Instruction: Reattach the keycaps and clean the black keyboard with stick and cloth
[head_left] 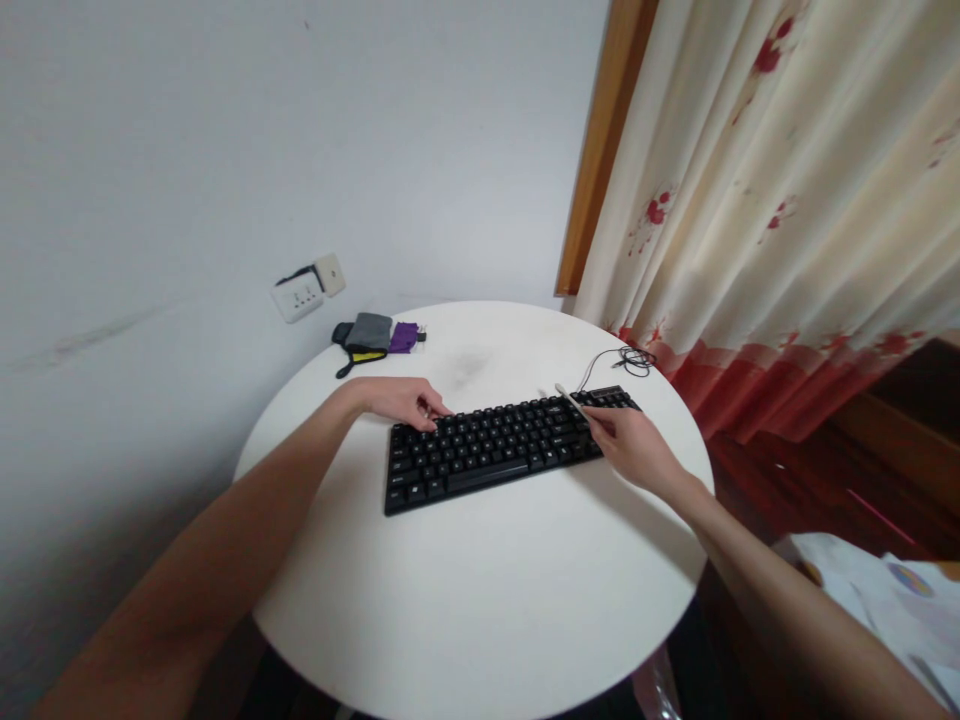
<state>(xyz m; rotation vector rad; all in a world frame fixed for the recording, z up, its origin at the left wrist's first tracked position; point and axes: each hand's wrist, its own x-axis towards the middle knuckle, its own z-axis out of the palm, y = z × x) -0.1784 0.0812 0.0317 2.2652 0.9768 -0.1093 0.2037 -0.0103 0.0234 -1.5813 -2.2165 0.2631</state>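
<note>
A black keyboard (487, 445) lies slightly slanted on the round white table. At its upper left edge, my left hand (409, 402) rests with curled fingers, thumb and index finger pressed on the rim and top-row keys. My right hand (630, 445) is closed around a slim white toothbrush-like stick (571, 401), above the keyboard's right part. The stick's far end points up and left, over the top row. Bristles are too small to make out, and the hand hides some right-hand keys.
A thin black cable (636, 362) lies loosely coiled behind the keyboard on the white table (465, 590). A folded grey and purple umbrella-like bundle (373, 335) sits at the back left, near a wall socket (298, 296). A floral curtain (757, 220) hangs at right.
</note>
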